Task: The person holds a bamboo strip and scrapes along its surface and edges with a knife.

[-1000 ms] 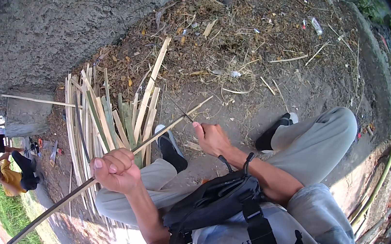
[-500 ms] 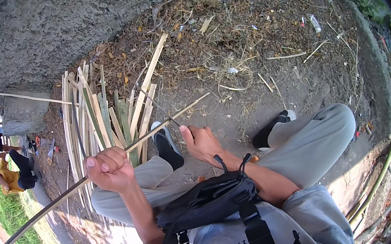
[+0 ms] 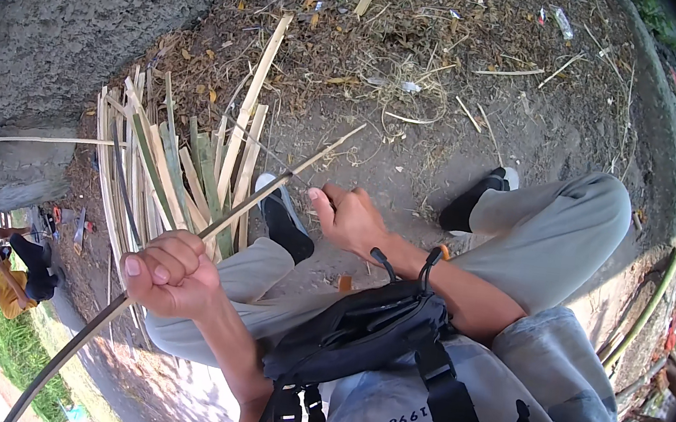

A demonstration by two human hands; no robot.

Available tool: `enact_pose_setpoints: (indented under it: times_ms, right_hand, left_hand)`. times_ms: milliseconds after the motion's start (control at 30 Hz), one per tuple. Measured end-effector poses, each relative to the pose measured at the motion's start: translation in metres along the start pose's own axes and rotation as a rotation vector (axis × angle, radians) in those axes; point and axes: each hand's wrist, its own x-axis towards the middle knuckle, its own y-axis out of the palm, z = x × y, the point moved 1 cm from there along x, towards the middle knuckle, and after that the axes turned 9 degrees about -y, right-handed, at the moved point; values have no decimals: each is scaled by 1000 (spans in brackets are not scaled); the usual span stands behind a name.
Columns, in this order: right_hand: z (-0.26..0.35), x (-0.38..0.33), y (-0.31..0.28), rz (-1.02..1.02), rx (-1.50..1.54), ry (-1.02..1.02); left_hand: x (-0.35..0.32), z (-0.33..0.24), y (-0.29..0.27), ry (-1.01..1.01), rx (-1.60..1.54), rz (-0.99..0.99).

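While left hand (image 3: 174,275) is clenching wooden strip (image 3: 246,206), likely steadying it, right hand (image 3: 356,220) is gripping thin blade (image 3: 268,151) crosswise.

Bare brown earth ground (image 3: 413,182) across middle, darker far side under leaf litter (image 3: 412,18). Left: fanned pile of split strips (image 3: 258,75), pale and greenish, lying lengthwise, partly overlapping. Far right: clear bottle (image 3: 563,24) on its side, two thin slivers (image 3: 509,71) near it. Far centre: loose tangle of curled shavings (image 3: 409,114), white scrap (image 3: 411,87) at its edge. Far, left of bottle: short flat offcut (image 3: 367,1). Right: long green pole (image 3: 649,304).
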Motion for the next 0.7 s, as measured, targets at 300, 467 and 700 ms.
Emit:
enact_pose_setpoints:
  times_ms: [300, 467, 700]
  right_hand:
    - [2, 1, 9, -40, 44, 21]
    - [-51, 19, 13, -121, -44, 74]
    - [-17, 6, 13, -72, -58, 46]
  left_hand:
    - [4, 1, 4, 24, -2, -37]
    - [9, -1, -11, 3, -17, -168]
    - [4, -1, 2, 3, 18, -171]
